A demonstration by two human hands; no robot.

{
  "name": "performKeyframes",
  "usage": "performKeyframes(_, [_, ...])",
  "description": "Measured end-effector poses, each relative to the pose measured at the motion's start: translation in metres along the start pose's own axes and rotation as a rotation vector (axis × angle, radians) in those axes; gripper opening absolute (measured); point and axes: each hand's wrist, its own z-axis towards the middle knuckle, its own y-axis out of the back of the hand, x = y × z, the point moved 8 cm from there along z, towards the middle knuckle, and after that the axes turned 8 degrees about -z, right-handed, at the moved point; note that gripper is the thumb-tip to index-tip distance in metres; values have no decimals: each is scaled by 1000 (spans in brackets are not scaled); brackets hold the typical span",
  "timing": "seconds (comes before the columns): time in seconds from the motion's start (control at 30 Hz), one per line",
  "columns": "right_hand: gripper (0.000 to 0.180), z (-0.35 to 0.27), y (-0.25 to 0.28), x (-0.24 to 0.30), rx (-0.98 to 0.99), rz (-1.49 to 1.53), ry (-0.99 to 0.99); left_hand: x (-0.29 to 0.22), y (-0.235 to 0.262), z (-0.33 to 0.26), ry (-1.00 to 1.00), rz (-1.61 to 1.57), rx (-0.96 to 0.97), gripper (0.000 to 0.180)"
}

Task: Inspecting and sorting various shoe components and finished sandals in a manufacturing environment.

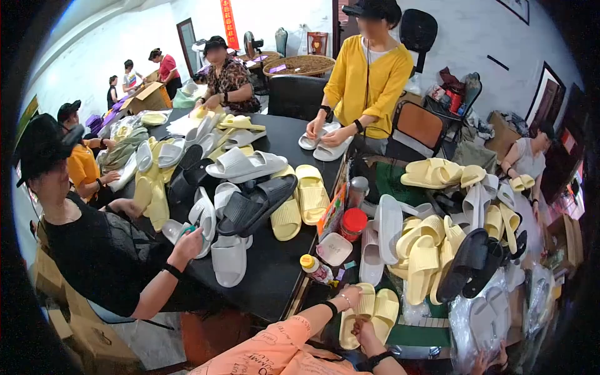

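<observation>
A pair of pale yellow slippers lies just in front of me at the table's near edge. My left hand (350, 298) is closed on the left yellow slipper (349, 334), its fingers over the ribbed strap. Right beside it sits the other yellow slipper (385, 306). My right hand (367, 331) is over the lower part of the pair, its fingers curled in a pinch. What is between those fingers, if anything, is too small to make out. A black band is on each of my wrists.
A bottle with a yellow cap (315, 267), a white dish (334, 249) and a red-lidded jar (353, 224) stand left of my hands. Yellow, grey and black slippers (425, 262) pile up ahead right. A person (81, 231) holds scissors (189, 230) at left; another (369, 75) handles grey slippers.
</observation>
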Motion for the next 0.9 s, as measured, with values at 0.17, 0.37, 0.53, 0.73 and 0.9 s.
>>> performKeyframes(0.17, [7, 19, -18, 22, -128, -36, 245, -23, 6, 5, 42, 276, 212, 25])
performKeyframes(0.37, [13, 41, -12, 8, -82, 148, 267, -1, -11, 12, 139, -40, 145, 24])
performKeyframes(0.53, [10, 54, -6, -11, -80, 384, 223, -7, -11, 8, 241, 3, 175, 27])
performKeyframes(0.73, [6, 27, -18, 1, -83, 389, 153, 14, -42, 19, 256, -203, 329, 29])
performKeyframes(0.9, [15, -15, -3, -3, 36, 13, 112, -9, -15, 23, 312, -256, 350, 30])
